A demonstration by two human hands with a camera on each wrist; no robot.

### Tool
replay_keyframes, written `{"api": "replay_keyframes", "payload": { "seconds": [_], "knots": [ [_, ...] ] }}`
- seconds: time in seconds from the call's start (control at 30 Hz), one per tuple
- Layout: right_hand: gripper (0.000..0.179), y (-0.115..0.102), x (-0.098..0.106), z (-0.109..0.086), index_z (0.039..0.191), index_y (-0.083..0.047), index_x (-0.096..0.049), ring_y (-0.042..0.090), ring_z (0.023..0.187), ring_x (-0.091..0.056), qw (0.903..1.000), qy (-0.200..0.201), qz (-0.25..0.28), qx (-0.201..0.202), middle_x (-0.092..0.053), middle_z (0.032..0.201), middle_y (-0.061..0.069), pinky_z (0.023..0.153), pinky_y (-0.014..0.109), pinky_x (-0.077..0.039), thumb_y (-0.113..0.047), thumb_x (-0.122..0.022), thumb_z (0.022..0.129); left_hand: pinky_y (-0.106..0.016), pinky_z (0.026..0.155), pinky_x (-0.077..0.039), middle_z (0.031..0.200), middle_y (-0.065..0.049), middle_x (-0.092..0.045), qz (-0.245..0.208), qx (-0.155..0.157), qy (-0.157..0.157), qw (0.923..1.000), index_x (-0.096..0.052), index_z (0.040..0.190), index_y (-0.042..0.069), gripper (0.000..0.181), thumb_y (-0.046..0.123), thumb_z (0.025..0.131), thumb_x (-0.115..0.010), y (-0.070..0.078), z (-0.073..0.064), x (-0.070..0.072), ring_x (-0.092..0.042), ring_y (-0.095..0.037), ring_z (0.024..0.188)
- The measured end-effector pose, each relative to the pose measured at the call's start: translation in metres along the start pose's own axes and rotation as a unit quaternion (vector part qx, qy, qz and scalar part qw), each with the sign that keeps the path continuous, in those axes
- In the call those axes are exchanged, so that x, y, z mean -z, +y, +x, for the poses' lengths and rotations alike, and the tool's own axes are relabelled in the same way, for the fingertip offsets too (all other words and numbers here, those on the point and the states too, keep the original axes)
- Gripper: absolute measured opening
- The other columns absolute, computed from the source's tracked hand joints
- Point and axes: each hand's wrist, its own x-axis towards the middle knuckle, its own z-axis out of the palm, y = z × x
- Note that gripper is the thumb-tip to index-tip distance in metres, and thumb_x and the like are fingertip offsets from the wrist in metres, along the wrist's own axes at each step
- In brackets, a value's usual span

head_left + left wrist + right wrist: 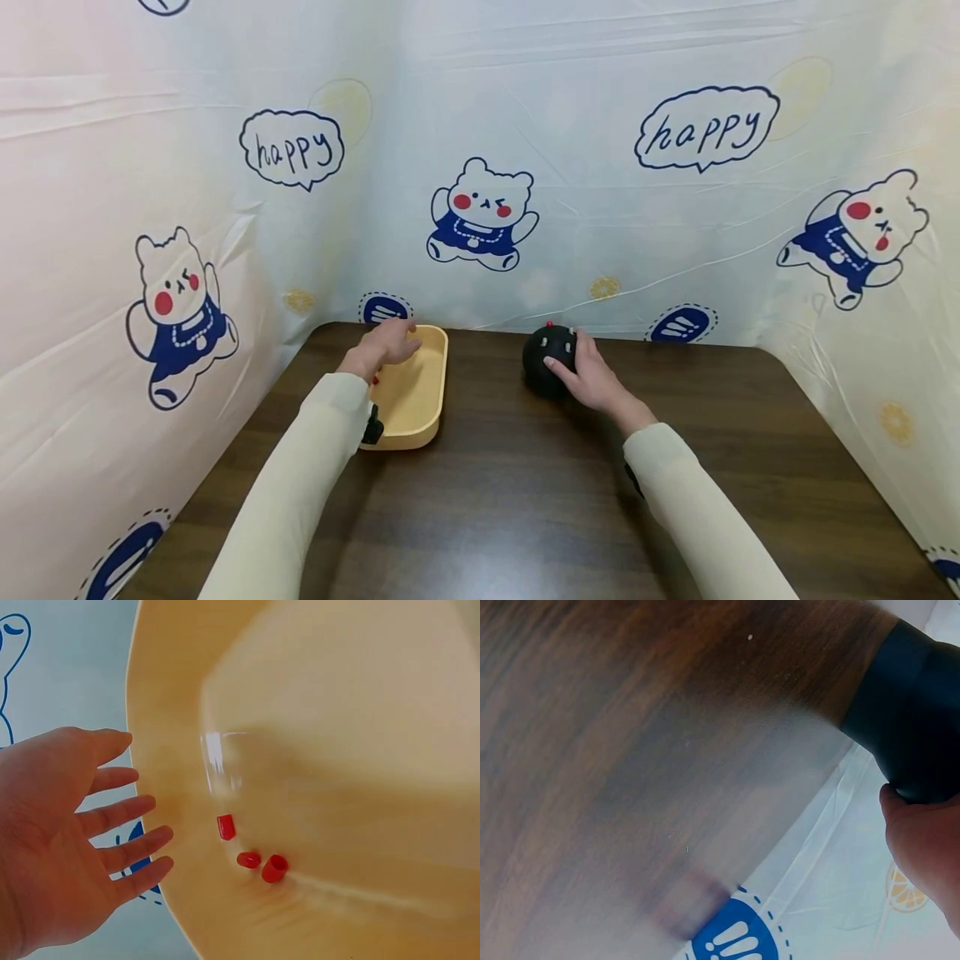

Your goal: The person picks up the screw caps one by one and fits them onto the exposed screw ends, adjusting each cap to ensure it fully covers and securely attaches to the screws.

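Observation:
My right hand (596, 375) grips the side of a black rounded object (542, 375), thumb on its near face. Small silvery studs and a small red piece (550, 323) show at its top. In the right wrist view the same black object (922, 712) has a wide foot against the table, with a finger of the hand at its edge. My left hand (386, 343) hovers over the left side of a pale yellow tray (441, 392), fingers spread and holding nothing. Small red caps (274, 868) lie inside the tray, seen beyond the fingers in the left wrist view.
A dark wooden table (480, 500) carries the tray at back left and the black object at back centre. A pale printed cloth (585, 208) hangs behind the table's far edge and along both sides.

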Motion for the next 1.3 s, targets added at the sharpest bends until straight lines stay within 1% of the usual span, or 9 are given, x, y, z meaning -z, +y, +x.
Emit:
{"api": "replay_keyframes", "payload": {
  "seconds": [0.2, 0.37, 0.53, 0.7, 0.9, 1.0, 1.13, 1.2, 1.3],
  "knots": [
    [0.098, -0.001, 0.000, -0.001, 0.161, 0.001, -0.002, 0.043, 0.145, -0.034, 1.0000, 0.001, 0.004, 0.006, -0.018, 0.162, 0.028, 0.117, 0.060, -0.030, -0.063, -0.048, 0.101, -0.057, 0.111, -0.040, 0.153, -0.024, -0.045, -0.029, 0.034, -0.020, 0.9988, -0.045, 0.150, 0.000, 0.051, 0.027, 0.107, -0.049, -0.001, 0.000, 0.002, -0.048, -0.040, 0.135],
    [0.095, -0.002, 0.000, -0.001, 0.160, 0.001, -0.004, 0.043, 0.144, -0.037, 0.9998, 0.007, 0.007, 0.015, -0.021, 0.160, 0.028, 0.116, 0.059, -0.033, -0.061, -0.048, 0.102, -0.055, 0.108, -0.042, 0.152, -0.026, -0.044, -0.026, 0.044, -0.033, 0.9981, -0.042, 0.151, -0.002, 0.052, 0.026, 0.107, -0.046, -0.003, 0.000, 0.005, -0.049, -0.039, 0.131],
    [0.096, -0.001, -0.002, -0.001, 0.160, 0.001, -0.004, 0.043, 0.143, -0.037, 0.9997, 0.011, 0.009, 0.017, -0.022, 0.160, 0.028, 0.116, 0.059, -0.033, -0.062, -0.048, 0.102, -0.047, 0.085, -0.053, 0.133, -0.027, -0.053, -0.056, 0.083, -0.054, 0.9935, -0.048, 0.142, -0.005, 0.046, 0.023, 0.106, -0.045, -0.007, 0.002, 0.003, -0.056, -0.036, 0.109],
    [0.098, 0.000, -0.002, -0.001, 0.160, 0.000, -0.005, 0.042, 0.143, -0.038, 0.9998, 0.011, 0.010, 0.016, -0.022, 0.160, 0.027, 0.116, 0.059, -0.033, -0.065, -0.048, 0.101, -0.040, 0.070, -0.054, 0.113, -0.019, -0.054, -0.110, 0.129, -0.065, 0.9833, -0.052, 0.125, 0.000, 0.032, 0.021, 0.103, -0.045, -0.007, -0.002, 0.002, -0.059, -0.037, 0.106],
    [0.097, -0.001, -0.001, 0.000, 0.160, 0.000, -0.004, 0.042, 0.144, -0.037, 0.9998, 0.008, 0.010, 0.015, -0.020, 0.161, 0.027, 0.116, 0.059, -0.033, -0.064, -0.048, 0.101, -0.045, 0.083, -0.055, 0.102, -0.014, -0.054, -0.167, 0.138, -0.076, 0.9733, -0.050, 0.108, 0.004, 0.018, 0.020, 0.102, -0.044, -0.008, -0.005, -0.001, -0.061, -0.035, 0.103],
    [0.096, 0.001, -0.001, 0.001, 0.160, 0.000, -0.004, 0.042, 0.144, -0.036, 0.9998, 0.012, 0.006, 0.017, -0.020, 0.161, 0.028, 0.116, 0.059, -0.033, -0.063, -0.048, 0.102, -0.052, 0.089, -0.055, 0.108, -0.018, -0.056, -0.176, 0.133, -0.079, 0.9721, -0.050, 0.113, 0.003, 0.024, 0.024, 0.105, -0.042, -0.007, -0.003, -0.003, -0.061, -0.037, 0.106],
    [0.098, 0.002, -0.001, 0.001, 0.160, 0.000, -0.004, 0.042, 0.144, -0.036, 0.9997, 0.015, 0.006, 0.016, -0.020, 0.161, 0.028, 0.117, 0.059, -0.032, -0.064, -0.047, 0.101, -0.057, 0.094, -0.052, 0.124, -0.022, -0.054, -0.205, 0.137, -0.089, 0.9651, -0.047, 0.127, 0.005, 0.034, 0.032, 0.107, -0.042, -0.007, 0.000, -0.005, -0.058, -0.039, 0.116],
    [0.099, 0.003, -0.001, 0.001, 0.160, 0.000, -0.004, 0.042, 0.144, -0.036, 0.9998, 0.014, 0.008, 0.015, -0.020, 0.161, 0.027, 0.116, 0.059, -0.032, -0.065, -0.047, 0.101, -0.058, 0.098, -0.050, 0.131, -0.024, -0.052, -0.230, 0.140, -0.098, 0.9580, -0.045, 0.132, 0.006, 0.038, 0.034, 0.107, -0.042, -0.008, 0.002, -0.007, -0.056, -0.040, 0.121],
    [0.100, 0.003, -0.001, 0.000, 0.161, 0.000, -0.003, 0.042, 0.145, -0.036, 0.9998, 0.011, 0.010, 0.013, -0.019, 0.162, 0.028, 0.116, 0.060, -0.032, -0.066, -0.047, 0.100, -0.056, 0.101, -0.047, 0.127, -0.022, -0.052, -0.250, 0.134, -0.105, 0.9531, -0.043, 0.134, 0.007, 0.040, 0.037, 0.107, -0.043, -0.009, 0.006, -0.010, -0.055, -0.038, 0.120]
  ]
}}
